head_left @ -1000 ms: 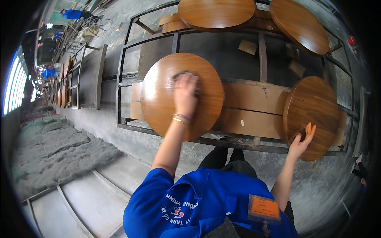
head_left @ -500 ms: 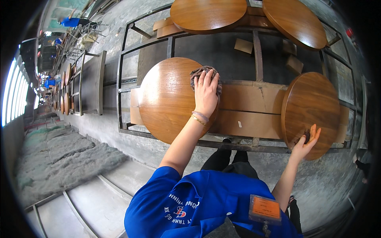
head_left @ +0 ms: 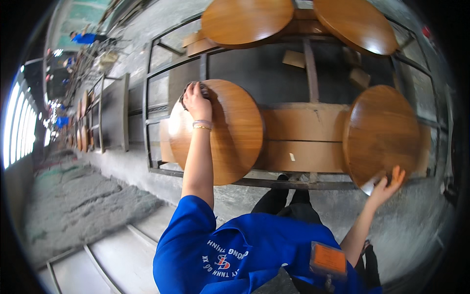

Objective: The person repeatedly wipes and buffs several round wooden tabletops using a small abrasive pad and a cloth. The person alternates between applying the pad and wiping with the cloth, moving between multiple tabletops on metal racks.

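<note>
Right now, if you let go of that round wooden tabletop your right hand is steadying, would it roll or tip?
Probably. The round tabletop stands on edge against the metal rack, so it could roll sideways. It looks rigid and thick, likely heavy. Its glossy face may be slippery under the right hand.

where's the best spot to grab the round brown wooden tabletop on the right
Probably by the bare rim of the round brown wooden tabletop, from its lower right side, where the right hand already touches it. The disc stands on edge against the metal rack, so its flat glossy face offers no grip.
</note>
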A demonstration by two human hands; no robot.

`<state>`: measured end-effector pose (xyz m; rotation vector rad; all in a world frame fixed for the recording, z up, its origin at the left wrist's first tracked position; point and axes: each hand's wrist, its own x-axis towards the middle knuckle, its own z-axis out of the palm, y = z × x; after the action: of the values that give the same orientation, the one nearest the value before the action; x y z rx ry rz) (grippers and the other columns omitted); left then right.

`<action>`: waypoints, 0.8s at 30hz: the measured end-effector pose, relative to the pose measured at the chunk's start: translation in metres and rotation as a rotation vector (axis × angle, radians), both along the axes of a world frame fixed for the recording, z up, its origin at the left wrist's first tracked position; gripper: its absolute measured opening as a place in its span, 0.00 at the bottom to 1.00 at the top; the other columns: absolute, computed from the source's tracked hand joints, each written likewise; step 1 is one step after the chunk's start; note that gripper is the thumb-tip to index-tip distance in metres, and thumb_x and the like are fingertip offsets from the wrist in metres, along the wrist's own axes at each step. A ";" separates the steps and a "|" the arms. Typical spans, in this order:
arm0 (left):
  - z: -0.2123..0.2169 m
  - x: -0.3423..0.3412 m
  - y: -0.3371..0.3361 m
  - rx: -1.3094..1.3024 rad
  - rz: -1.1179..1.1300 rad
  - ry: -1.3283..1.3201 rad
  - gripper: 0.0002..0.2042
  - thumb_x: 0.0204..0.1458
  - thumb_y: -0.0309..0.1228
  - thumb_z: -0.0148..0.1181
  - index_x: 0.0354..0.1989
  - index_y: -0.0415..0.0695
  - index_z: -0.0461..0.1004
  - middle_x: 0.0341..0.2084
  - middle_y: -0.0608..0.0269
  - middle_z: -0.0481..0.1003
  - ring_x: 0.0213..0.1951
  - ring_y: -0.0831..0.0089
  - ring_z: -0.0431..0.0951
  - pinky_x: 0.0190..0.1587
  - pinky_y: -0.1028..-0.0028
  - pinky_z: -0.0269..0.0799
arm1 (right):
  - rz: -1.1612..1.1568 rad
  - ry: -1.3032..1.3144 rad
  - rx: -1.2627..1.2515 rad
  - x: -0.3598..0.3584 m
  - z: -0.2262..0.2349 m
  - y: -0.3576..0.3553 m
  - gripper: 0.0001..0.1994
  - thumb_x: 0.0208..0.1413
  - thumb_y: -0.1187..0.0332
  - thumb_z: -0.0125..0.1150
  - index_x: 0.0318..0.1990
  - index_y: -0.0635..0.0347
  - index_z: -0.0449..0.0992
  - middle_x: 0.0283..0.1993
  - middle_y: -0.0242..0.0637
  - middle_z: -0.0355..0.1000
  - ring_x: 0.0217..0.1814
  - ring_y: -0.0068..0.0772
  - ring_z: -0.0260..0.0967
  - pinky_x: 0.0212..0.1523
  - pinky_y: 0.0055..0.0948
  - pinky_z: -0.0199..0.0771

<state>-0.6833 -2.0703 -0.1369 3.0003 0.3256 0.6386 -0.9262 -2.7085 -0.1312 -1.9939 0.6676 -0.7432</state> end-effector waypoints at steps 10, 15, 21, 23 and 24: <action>0.090 -0.049 -0.221 -0.687 -0.501 -0.017 0.24 0.60 0.14 0.56 0.64 0.44 0.79 0.64 0.54 0.76 0.66 0.54 0.75 0.69 0.62 0.70 | 0.101 0.085 -0.169 0.091 0.022 0.011 0.35 0.62 0.82 0.54 0.78 0.59 0.60 0.77 0.49 0.64 0.81 0.49 0.60 0.80 0.44 0.58; 0.086 -0.080 -0.241 -0.964 -0.435 0.108 0.27 0.57 0.09 0.51 0.65 0.39 0.77 0.64 0.53 0.77 0.65 0.57 0.76 0.71 0.63 0.67 | 0.684 0.240 -0.479 0.145 -0.010 0.065 0.39 0.60 0.81 0.54 0.81 0.54 0.56 0.80 0.52 0.59 0.85 0.60 0.48 0.84 0.58 0.47; 0.067 -0.114 -0.241 -2.087 -0.188 0.638 0.39 0.44 0.17 0.54 0.73 0.36 0.67 0.70 0.40 0.70 0.64 0.55 0.76 0.71 0.60 0.71 | 0.374 0.323 -0.592 0.138 -0.020 -0.086 0.39 0.58 0.82 0.54 0.80 0.61 0.56 0.79 0.56 0.60 0.85 0.64 0.48 0.84 0.60 0.43; 0.057 -0.119 -0.254 -2.215 -0.229 0.802 0.48 0.35 0.23 0.55 0.77 0.37 0.61 0.74 0.37 0.64 0.62 0.55 0.78 0.69 0.61 0.73 | 0.141 0.475 -0.498 0.129 -0.016 -0.141 0.40 0.60 0.81 0.55 0.81 0.64 0.50 0.81 0.59 0.56 0.86 0.64 0.46 0.84 0.61 0.41; 0.050 -0.123 -0.266 -2.285 -0.219 0.855 0.50 0.35 0.24 0.56 0.78 0.37 0.58 0.75 0.34 0.61 0.59 0.56 0.79 0.65 0.62 0.76 | 0.057 0.535 -0.505 0.134 -0.013 -0.162 0.40 0.60 0.81 0.55 0.80 0.65 0.50 0.81 0.59 0.54 0.86 0.65 0.45 0.84 0.60 0.41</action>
<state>-0.8062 -2.3361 -0.0872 0.8056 0.3059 -0.7254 -0.7923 -2.8701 -0.1440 -2.7087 0.7736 -0.3541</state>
